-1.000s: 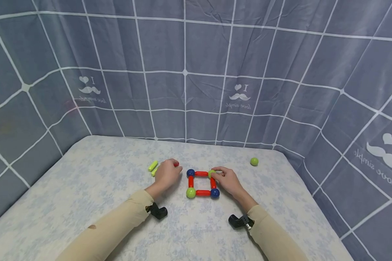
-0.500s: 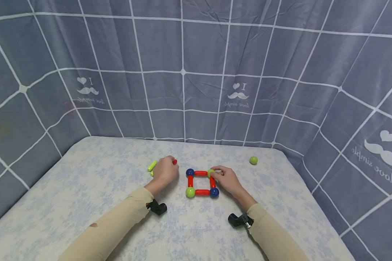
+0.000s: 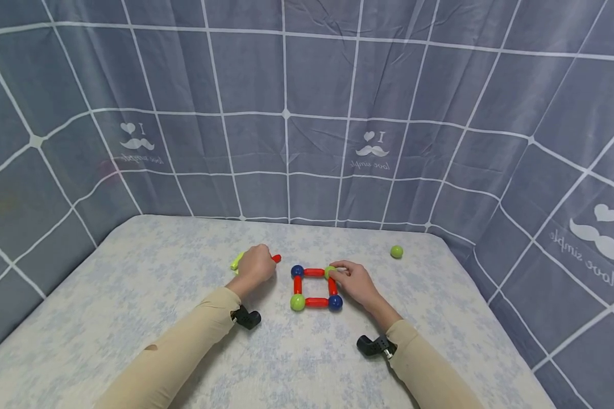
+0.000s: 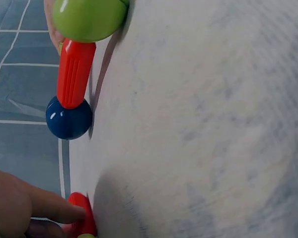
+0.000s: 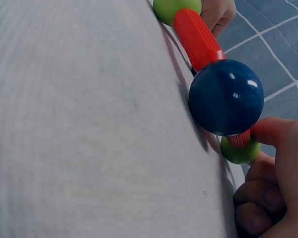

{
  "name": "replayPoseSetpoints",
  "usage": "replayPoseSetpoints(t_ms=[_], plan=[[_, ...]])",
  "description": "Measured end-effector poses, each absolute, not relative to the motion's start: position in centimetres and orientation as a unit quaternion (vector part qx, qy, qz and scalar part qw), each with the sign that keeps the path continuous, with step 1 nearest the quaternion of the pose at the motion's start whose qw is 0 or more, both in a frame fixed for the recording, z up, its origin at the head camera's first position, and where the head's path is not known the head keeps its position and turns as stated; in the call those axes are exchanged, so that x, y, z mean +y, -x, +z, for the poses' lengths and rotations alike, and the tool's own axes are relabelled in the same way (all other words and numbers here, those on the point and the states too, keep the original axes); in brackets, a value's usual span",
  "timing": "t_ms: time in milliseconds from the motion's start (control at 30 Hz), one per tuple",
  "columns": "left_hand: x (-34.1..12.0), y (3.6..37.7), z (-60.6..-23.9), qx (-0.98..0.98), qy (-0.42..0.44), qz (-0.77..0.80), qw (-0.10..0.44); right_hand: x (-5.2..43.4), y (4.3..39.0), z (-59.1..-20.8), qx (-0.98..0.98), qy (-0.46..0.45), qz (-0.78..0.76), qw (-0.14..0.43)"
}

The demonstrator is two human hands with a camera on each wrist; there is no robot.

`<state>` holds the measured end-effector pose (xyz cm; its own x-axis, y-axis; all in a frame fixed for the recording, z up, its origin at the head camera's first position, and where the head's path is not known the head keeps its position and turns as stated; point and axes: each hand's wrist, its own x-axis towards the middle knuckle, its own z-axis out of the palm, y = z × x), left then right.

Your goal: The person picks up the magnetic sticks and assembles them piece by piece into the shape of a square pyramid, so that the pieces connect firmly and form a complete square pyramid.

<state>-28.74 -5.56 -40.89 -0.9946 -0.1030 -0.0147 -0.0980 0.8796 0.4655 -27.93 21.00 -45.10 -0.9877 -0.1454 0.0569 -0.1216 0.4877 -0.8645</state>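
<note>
A square of red magnetic rods and magnetic balls lies on the table. Its corners are a far-left blue ball (image 3: 297, 271), a far-right green ball (image 3: 330, 272), a near-left green ball (image 3: 298, 302) and a near-right blue ball (image 5: 226, 97). Left of the square, my left hand (image 3: 256, 264) pinches a loose red rod (image 4: 82, 214) close over the tabletop. My right hand (image 3: 358, 282) pinches the far-right corner, its thumb at the red rod (image 5: 240, 139) beside the green ball. Part of that corner is hidden by the fingers.
Yellow-green rods (image 3: 237, 261) lie just left of my left hand, partly hidden by it. A single green ball (image 3: 396, 251) sits toward the back right of the table (image 3: 194, 352). A grey-blue gridded curtain (image 3: 317, 142) hangs behind and at both sides.
The left hand has moved slightly left over the yellow-green rods, and more of its red rod shows now. The right hand stays at the square's far-right corner.
</note>
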Motion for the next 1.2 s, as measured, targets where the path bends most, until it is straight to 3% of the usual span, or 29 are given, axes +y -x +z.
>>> replayPoseSetpoints(t_ms=[367, 767, 1200], plan=[[-6.0, 28.9, -40.5, -0.981, -0.015, -0.192, -0.005, 21.0, 28.1, -45.2, 0.862, 0.078, -0.501, 0.011], [-6.2, 29.2, -41.7, -0.958, 0.054, -0.280, -0.020, 21.0, 28.1, -45.3, 0.862, 0.076, -0.502, 0.005], [-6.2, 28.9, -42.1, -0.954, 0.042, -0.298, 0.010, 21.0, 27.9, -45.2, 0.860, 0.084, -0.504, 0.004]])
